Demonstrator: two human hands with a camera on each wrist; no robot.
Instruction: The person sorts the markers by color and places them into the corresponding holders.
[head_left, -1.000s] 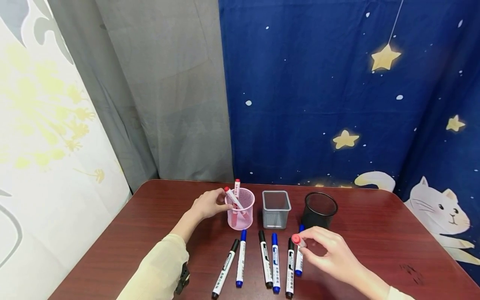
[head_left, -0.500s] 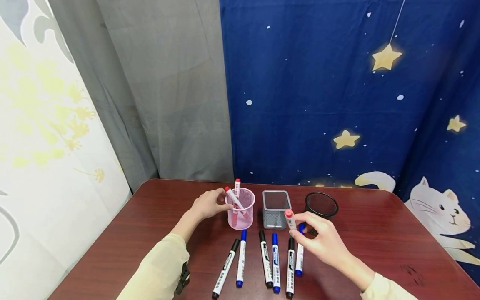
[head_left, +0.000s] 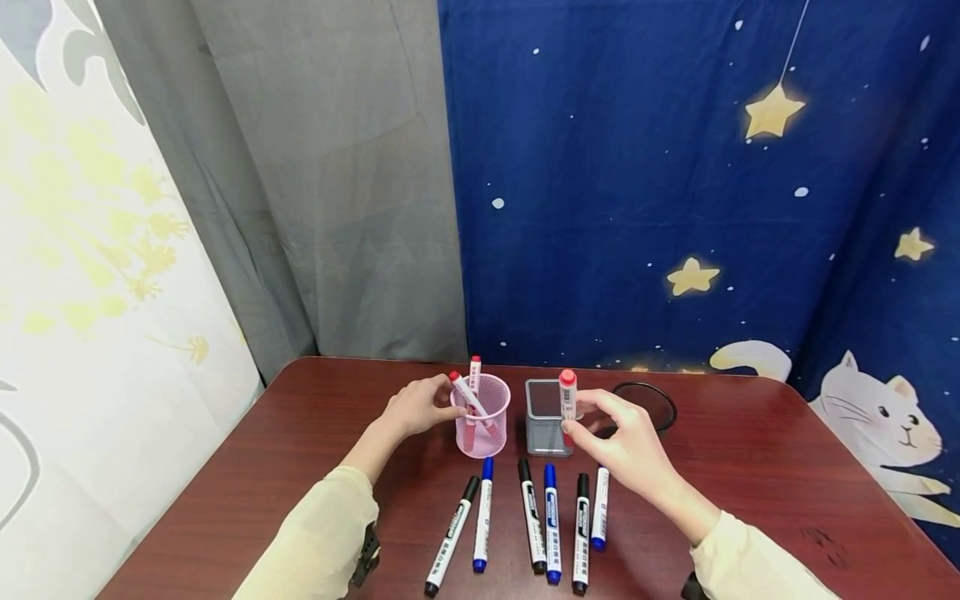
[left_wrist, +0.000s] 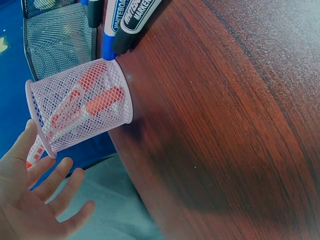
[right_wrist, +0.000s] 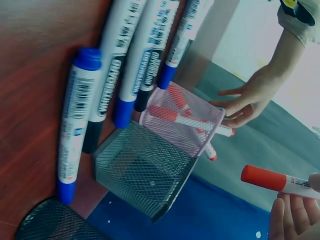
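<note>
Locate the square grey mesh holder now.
In the head view, the holder stands between the round pink mesh cup, left, and the round black mesh cup, right.

I see left hand [head_left: 416, 407] at left, fingers spread | right hand [head_left: 626, 433] at right, thumb and fingers pinching | arms [head_left: 371, 454] slanting far and inward

Clad in a loose, creased, pale cream left sleeve [head_left: 315, 533] and a matching right sleeve [head_left: 750, 560]. Fitted with a black strap [head_left: 366, 557] against the left one, dark there with a yellow mark [right_wrist: 289, 3] in the right wrist view, plus a dark fitting [head_left: 693, 587] beside the right, partly cut off.
</note>
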